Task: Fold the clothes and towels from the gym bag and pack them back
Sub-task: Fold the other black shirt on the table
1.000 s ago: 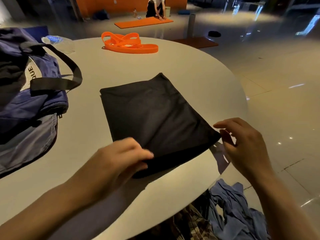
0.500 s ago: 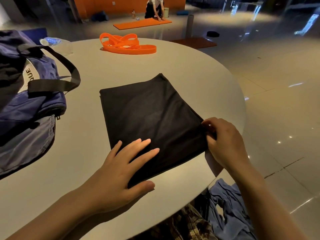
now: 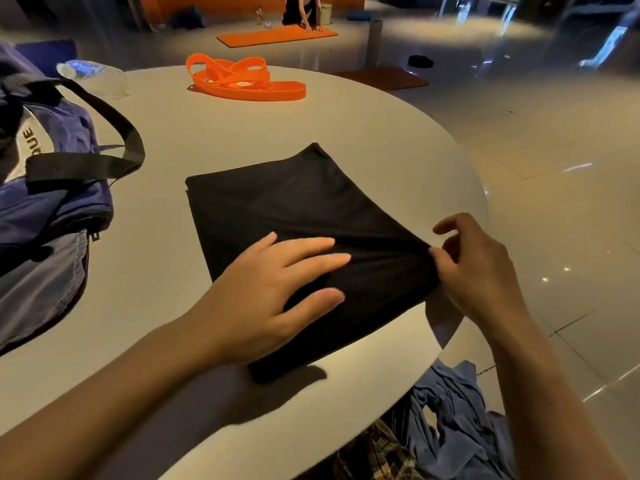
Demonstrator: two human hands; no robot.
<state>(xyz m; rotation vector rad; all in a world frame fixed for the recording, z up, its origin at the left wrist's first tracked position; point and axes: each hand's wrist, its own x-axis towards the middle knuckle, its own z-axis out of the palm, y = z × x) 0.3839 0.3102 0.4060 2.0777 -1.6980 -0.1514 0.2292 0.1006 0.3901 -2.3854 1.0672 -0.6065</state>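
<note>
Black cloth (image 3: 298, 223), folded into a flat rectangle, lies in the middle of our round white tabletop (image 3: 363, 133). Our left hand (image 3: 273, 296) rests flat on its near half, fingers straight and spread, pressing the fabric down. Our right hand (image 3: 474, 271) is at the 3 o'clock corner of the cloth, where thumb and fingers pinch the edge and lift it slightly, so that a ridge of fabric runs toward the left hand.

At 9 o'clock the blue gym bag (image 3: 52, 202) sits on the tabletop, slumped, with a black strap (image 3: 104, 147) looping over its top and a white patch with dark letters on its side. Its lower flap hangs open toward us, showing a grey lining; we cannot tell what lies inside.

At 12 o'clock, near the far rim of the tabletop, a coil of orange bands (image 3: 242, 79) lies well apart from the cloth. At 11 o'clock a clear plastic bottle (image 3: 90, 72) lies beside the bag.

At 5 o'clock, below the tabletop's edge, a crumpled blue garment (image 3: 450, 420) sits next to plaid fabric (image 3: 374, 452).

Beyond the tabletop, on the glossy floor, a person (image 3: 304, 8) kneels at an orange mat (image 3: 277, 34), with a darker mat (image 3: 381, 77) nearer to us.
</note>
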